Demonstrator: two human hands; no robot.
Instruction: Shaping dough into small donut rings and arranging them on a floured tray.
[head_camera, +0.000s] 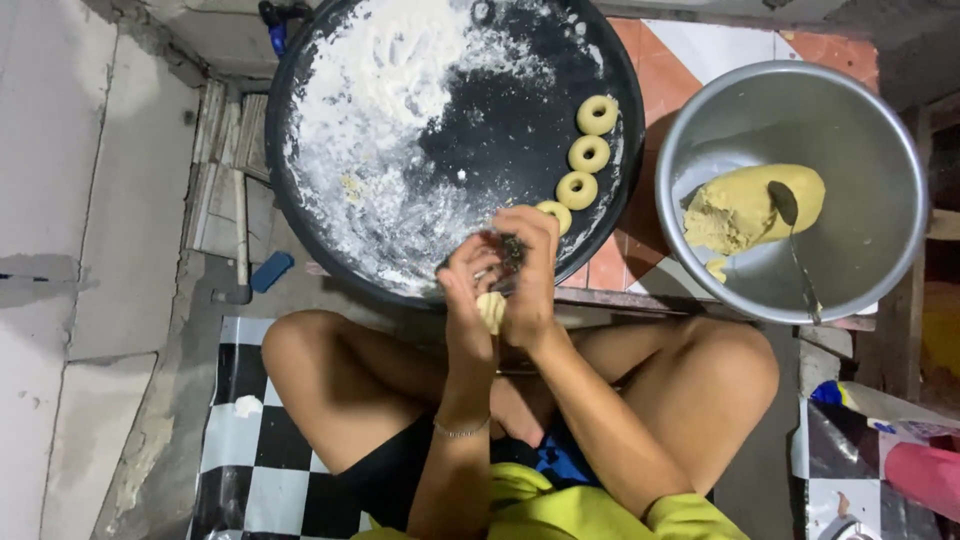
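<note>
A small lump of pale yellow dough (490, 308) sits just below the middle of the frame, pressed between the left hand (468, 300) and the right hand (527, 275). Only a rounded, soft-looking edge of it shows between the palms; the rest is hidden. Both hands are raised together above the near rim of the floured tray, fingers curled inward around the dough. Just above the dough, between the fingertips, a small dark, shiny metal object (510, 250) is caught; its shape is too blurred to tell.
</note>
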